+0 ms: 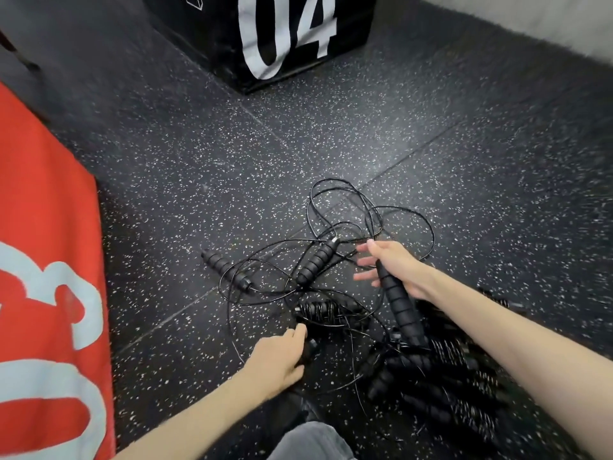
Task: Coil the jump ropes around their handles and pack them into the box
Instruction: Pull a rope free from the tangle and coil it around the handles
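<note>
Several black jump ropes lie tangled on the speckled rubber floor. Thin cord loops spread out beyond the handles. Two ribbed black handles lie loose, one at the left and one in the middle. A coiled bundle lies between my hands. My right hand grips a ribbed handle, with its fingers partly spread. My left hand curls round a dark handle end near the floor. More coiled ropes are piled under my right forearm. No packing box is identifiable.
A red padded block with pale numerals stands at the left. A black block marked 04 stands at the back. A pale wall runs along the far right. My grey trouser knee shows at the bottom edge.
</note>
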